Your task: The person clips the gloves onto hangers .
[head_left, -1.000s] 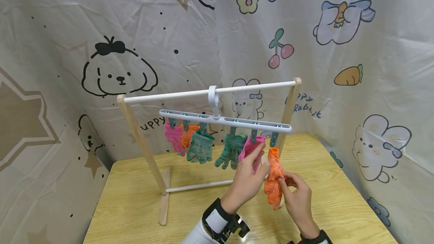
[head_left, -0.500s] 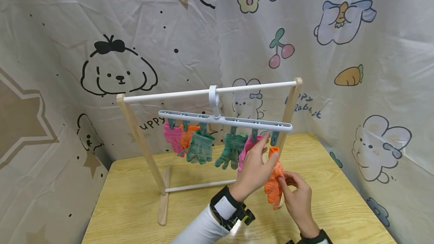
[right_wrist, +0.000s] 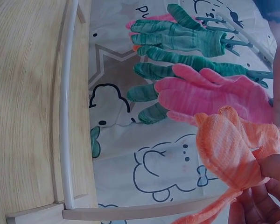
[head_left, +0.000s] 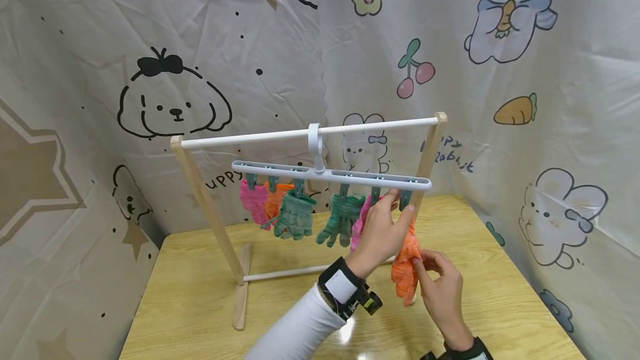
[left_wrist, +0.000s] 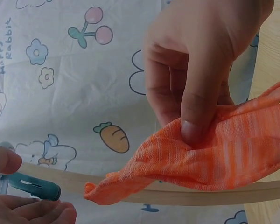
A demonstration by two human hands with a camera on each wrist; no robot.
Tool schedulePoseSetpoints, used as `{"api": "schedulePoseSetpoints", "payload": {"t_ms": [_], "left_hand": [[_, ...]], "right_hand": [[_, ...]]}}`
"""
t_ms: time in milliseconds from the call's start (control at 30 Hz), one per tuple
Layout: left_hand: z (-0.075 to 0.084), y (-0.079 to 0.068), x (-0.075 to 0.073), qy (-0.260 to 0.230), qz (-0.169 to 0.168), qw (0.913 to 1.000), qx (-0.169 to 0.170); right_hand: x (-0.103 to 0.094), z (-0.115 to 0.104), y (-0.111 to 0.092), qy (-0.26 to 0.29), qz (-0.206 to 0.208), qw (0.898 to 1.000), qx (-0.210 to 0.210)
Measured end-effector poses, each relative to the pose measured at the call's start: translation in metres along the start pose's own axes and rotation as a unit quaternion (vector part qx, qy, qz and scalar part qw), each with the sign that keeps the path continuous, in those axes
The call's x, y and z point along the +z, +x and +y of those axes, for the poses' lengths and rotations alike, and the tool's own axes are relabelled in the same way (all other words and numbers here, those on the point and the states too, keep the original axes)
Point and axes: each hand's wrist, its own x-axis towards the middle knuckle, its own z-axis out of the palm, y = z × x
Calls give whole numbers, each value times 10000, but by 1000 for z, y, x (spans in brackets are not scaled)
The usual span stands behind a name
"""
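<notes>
An orange glove (head_left: 407, 263) hangs from my right hand (head_left: 442, 290), which pinches it between thumb and fingers below the cuff. In the left wrist view the right thumb presses into the cloth of the glove (left_wrist: 210, 154), whose narrowed cuff points toward a grey-green clip (left_wrist: 37, 186). That rightmost clip (head_left: 405, 200) on the white hanger (head_left: 330, 174) bears nothing. My left hand (head_left: 380, 232) reaches up to it, thumb and fingers on either side of the clip. Beside that hand a pink glove (right_wrist: 214, 93) hangs clipped, partly hidden in the head view.
Green gloves (head_left: 295, 215), a pink glove (head_left: 254, 201) and an orange one (head_left: 276, 201) hang from the other clips. The hanger hooks over the white rod of a wooden rack (head_left: 207, 210) on a wooden table (head_left: 190, 315). A printed curtain (head_left: 280, 71) stands behind.
My left hand has moved up and right from beside the pink glove to the rightmost clip. My right hand keeps its pinch on the orange glove, almost in place.
</notes>
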Motion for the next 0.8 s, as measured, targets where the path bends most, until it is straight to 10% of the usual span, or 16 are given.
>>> {"api": "schedulePoseSetpoints", "payload": {"t_ms": [800], "left_hand": [[1,21,2,-639,359,9968,321]], "right_hand": [[-11,-42,1,49,223,9994,-249]]}}
